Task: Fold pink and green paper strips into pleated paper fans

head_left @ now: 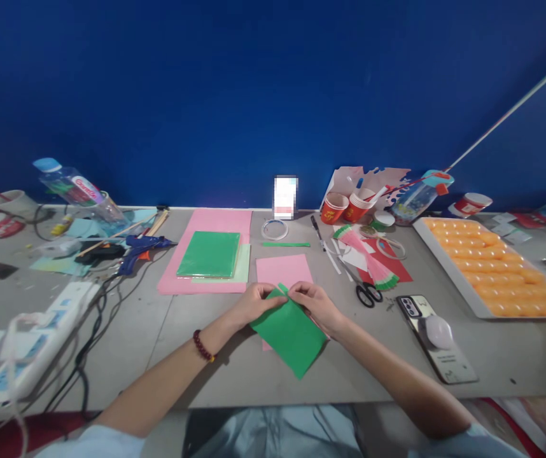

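A green paper square point(292, 337) is turned cornerwise between my hands near the front of the table. My left hand point(259, 302) pinches it by the top corner, thumb over the paper. Close beside it, my right hand point(318, 306) grips the same corner with its fingertips. A narrow green bit stands up at that corner; whether it is a fold or a separate strip I cannot tell. Partly covered by the green sheet and my hands lies pink paper point(285, 267). Behind it rests a thin green strip point(286, 244).
To the left are a green paper pack point(209, 254) on pink card point(172, 280), a blue glue gun point(142, 251) and a power strip point(39, 343). To the right lie scissors point(369, 294), a phone point(438, 343) and a white tray of orange balls point(497, 267). Red cups point(335, 208) stand behind.
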### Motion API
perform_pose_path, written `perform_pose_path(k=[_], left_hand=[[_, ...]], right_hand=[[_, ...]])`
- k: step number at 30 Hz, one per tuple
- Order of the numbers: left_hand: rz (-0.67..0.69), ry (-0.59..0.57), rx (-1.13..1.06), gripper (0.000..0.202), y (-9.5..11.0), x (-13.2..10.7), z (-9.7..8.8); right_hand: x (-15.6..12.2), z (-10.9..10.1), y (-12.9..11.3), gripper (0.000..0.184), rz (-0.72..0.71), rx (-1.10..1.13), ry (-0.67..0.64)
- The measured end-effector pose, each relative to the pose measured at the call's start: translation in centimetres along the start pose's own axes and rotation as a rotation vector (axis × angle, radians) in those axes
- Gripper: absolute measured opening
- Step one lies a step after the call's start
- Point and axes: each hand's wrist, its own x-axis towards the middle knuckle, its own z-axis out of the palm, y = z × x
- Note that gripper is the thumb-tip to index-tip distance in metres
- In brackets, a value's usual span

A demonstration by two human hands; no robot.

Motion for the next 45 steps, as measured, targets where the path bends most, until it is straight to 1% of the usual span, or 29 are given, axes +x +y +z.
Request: perform_pose_path(k=[6, 12, 15, 21, 25, 31, 35, 37, 41, 45], left_hand=[[-0.02, 0.028, -0.016, 0.036, 0.19, -0.01, 0.09], [-0.042, 0.012, -0.066, 0.037, 0.26, -0.13, -0.06], [-0.036, 0.013, -0.04, 0.036, 0.17, -0.15, -0.2], [-0.08, 0.007, -0.008, 0.036, 0.09, -0.27, -0.14], [-0.065, 0.01, -0.01, 0.037, 0.31, -0.34, -0.02], [-0.059, 0.027, -0.009, 0.038, 0.46, -0.39, 0.01], [-0.07, 0.044, -0.022, 0.036, 0.23, -0.34, -0.09], [-0.079, 0.045, -0.027, 0.035, 0.15, -0.29, -0.17], [-0.088, 0.029, -0.028, 0.036, 0.11, -0.26, -0.3], [-0.074, 0.019, -0.028, 0.036, 0.13, -0.29, -0.35]], right_hand=[[0.18, -0.13, 0.15, 0.03, 0.008, 0.002, 0.027], [0.2, -0.39, -0.12, 0.031, 0.101, 0.023, -0.008], [0.16, -0.47, -0.19, 0.031, 0.083, 0.008, -0.027], [-0.01, -0.2, -0.38, 0.031, 0.041, -0.033, -0.032], [-0.11, 0.06, -0.51, 0.03, 0.018, -0.034, -0.013], [0.02, -0.01, -0.13, 0.03, -0.003, -0.031, 0.013], [0.18, -0.25, 0.1, 0.03, -0.009, -0.008, 0.0], [0.2, -0.35, 0.01, 0.03, 0.008, 0.002, -0.012], [0.1, -0.44, -0.35, 0.032, 0.105, -0.002, -0.038], [0.11, -0.48, -0.24, 0.031, 0.088, -0.003, -0.043]])
